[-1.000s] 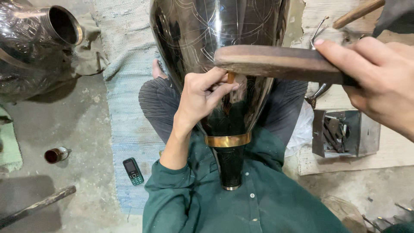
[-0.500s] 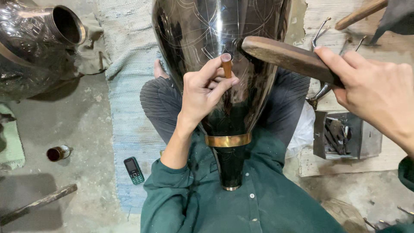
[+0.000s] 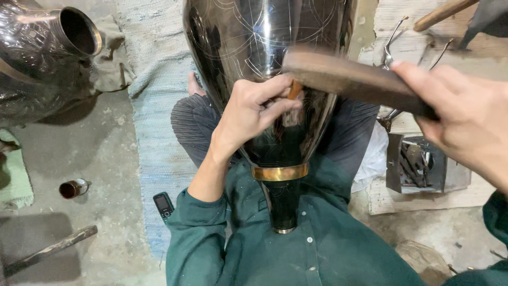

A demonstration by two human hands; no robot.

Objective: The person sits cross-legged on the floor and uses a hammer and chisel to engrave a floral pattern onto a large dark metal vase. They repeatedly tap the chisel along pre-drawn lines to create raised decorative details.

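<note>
Head view: chisel (image 3: 294, 89) within left-hand grip (image 3: 253, 114).

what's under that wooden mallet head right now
Under the blurred wooden mallet, held by the right hand, the left hand pinches a small orange-brown chisel against the dark engraved vase. The chisel's tip is covered.

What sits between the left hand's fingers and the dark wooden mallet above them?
In the head view, a small orange-brown chisel, pinched by the left hand, stands against the engraved dark metal vase, its top just under the blurred wooden mallet.
</note>
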